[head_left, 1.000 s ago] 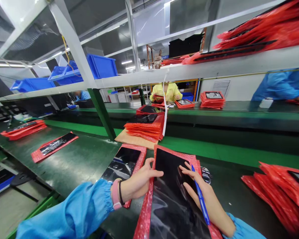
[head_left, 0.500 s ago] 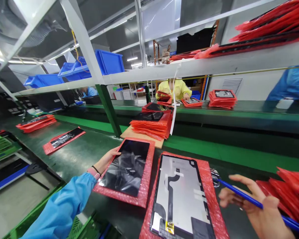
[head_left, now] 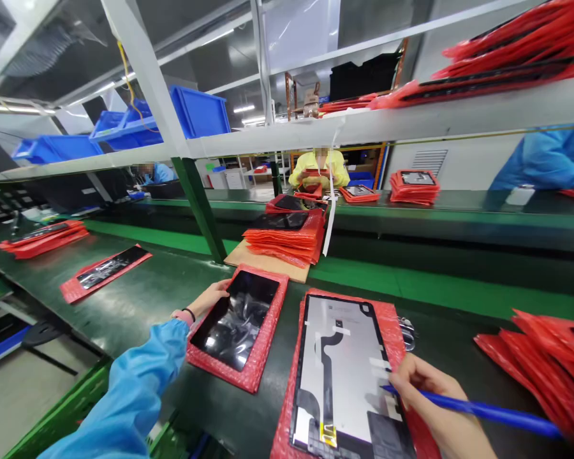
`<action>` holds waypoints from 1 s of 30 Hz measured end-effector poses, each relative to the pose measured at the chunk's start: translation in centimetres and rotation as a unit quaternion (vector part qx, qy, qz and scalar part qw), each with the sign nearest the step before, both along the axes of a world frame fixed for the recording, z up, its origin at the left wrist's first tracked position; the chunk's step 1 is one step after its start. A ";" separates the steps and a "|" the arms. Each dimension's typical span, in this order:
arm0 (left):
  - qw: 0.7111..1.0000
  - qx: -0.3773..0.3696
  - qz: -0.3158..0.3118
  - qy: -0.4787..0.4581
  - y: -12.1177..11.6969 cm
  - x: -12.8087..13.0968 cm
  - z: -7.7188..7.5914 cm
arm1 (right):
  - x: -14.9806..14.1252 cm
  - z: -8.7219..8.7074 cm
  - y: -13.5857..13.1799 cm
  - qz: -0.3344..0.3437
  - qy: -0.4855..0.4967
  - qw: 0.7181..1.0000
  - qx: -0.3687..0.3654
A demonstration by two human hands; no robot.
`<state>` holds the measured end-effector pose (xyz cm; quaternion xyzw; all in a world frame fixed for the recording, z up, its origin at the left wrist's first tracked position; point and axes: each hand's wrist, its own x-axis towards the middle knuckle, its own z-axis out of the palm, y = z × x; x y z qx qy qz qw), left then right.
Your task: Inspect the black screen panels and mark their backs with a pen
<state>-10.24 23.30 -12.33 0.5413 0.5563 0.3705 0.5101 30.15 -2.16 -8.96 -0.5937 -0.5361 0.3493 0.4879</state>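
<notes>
The left hand (head_left: 211,297) reaches out to the upper left edge of a dark panel (head_left: 236,319), touching it there; how firmly its fingers close on that edge is hard to tell from here. The dark panel lies glossy side up on a red bubble bag (head_left: 266,335), flat on the green desk (head_left: 182,280).

The right hand (head_left: 428,386) holds a blue pen (head_left: 488,413) in a narrow grip, its tip at the right edge of a silver-backed panel (head_left: 349,376). This 2nd panel lies to the right of the dark panel, apart from it, on red bubble wrap (head_left: 391,319). A black ribbon cable (head_left: 328,363) runs down its back to a piece of yellow tape (head_left: 328,435) near the lower end. A shiny metal object (head_left: 405,333) sits just beside the wrap, past its upper right side.

Behind the 2 panels, a stack of red bags (head_left: 282,245) rests on a tan board (head_left: 249,260), with a dark panel on top. Farther left on the desk is a narrow dark panel (head_left: 112,268) on red wrap; at the right is a pile of red bags (head_left: 536,363). Across the desk sits a person in yellow (head_left: 318,167).
</notes>
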 end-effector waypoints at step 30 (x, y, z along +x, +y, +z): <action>0.964 -0.184 -0.105 -0.159 -13.2 17.5 6.8 | -1.8 -0.1 -0.2 0.010 0.077 0.996 -0.039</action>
